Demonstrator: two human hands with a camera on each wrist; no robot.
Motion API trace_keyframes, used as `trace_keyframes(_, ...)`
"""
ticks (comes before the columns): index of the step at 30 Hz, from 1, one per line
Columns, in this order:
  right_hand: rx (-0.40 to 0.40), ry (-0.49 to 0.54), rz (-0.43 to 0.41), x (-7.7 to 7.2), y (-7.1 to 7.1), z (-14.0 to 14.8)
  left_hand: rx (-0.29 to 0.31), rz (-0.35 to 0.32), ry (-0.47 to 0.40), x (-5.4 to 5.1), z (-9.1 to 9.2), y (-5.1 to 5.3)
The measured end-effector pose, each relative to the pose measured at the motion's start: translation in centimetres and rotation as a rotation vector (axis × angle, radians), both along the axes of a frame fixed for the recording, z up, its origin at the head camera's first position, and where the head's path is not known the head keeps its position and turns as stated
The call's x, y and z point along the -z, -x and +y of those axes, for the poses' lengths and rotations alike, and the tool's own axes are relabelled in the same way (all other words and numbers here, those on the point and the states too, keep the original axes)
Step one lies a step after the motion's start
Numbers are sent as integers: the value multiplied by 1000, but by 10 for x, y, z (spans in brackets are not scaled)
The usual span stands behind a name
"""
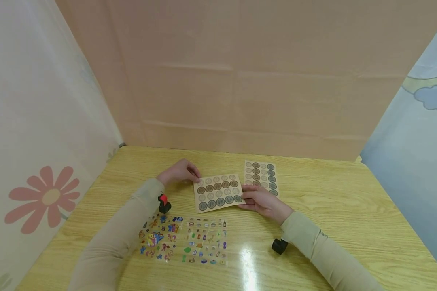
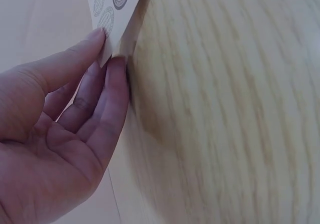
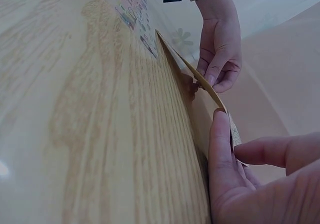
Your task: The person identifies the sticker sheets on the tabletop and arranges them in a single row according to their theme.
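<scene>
**Sheet of printed circles (image 1: 218, 193) held at both sides by two hands over the desk**

The left hand (image 1: 182, 170) holds the upper left corner of the sheet in a narrow pinch, with the thumb on the printed face and fingers behind it, as its wrist view shows. The right hand (image 1: 264, 203) grips the right edge of the same sheet, its fingers placed on both faces. The sheet is in front of the person, between the two hands. It is tilted, and its right edge is raised from the wooden desk (image 1: 331, 190); whether the near edge touches the wood, I cannot tell. On it are four rows of circles, pale rows alternating with darker ones in brown and grey.

A second sheet of circles (image 1: 263, 171) lies farther back, to the right of the held one, and the right hand hides a part of it. Nearer to the person, two clear sheets lie side by side: one with colourful cartoon figures (image 1: 156, 238), partly behind the left sleeve (image 1: 111, 234), and one with small pictures of bottles and dishes (image 1: 204, 241).

A black device with a red part (image 1: 164, 204) is at the left wrist, and a black one (image 1: 279, 246) at the right. Behind the desk hangs a tan cloth (image 1: 233, 93); the left wall shows a large pink flower (image 1: 51, 197).
</scene>
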State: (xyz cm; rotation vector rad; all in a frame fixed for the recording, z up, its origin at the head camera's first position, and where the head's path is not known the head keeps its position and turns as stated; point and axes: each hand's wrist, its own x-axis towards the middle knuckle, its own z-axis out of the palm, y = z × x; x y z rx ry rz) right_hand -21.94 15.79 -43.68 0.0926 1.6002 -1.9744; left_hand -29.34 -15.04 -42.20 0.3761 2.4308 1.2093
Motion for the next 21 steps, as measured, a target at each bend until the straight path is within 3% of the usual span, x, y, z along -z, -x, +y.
trace_keyframes(9,-11,-2,1,0,0,0,7,-136,-113,1,-3,-2)
trace_keyframes(16,42,-22,4,-4,1,2,7,-191,-168,3,-3,1)
trace_keyframes(21,31,18,23,-11,5,9,14,-209,-189,-2,-2,1)
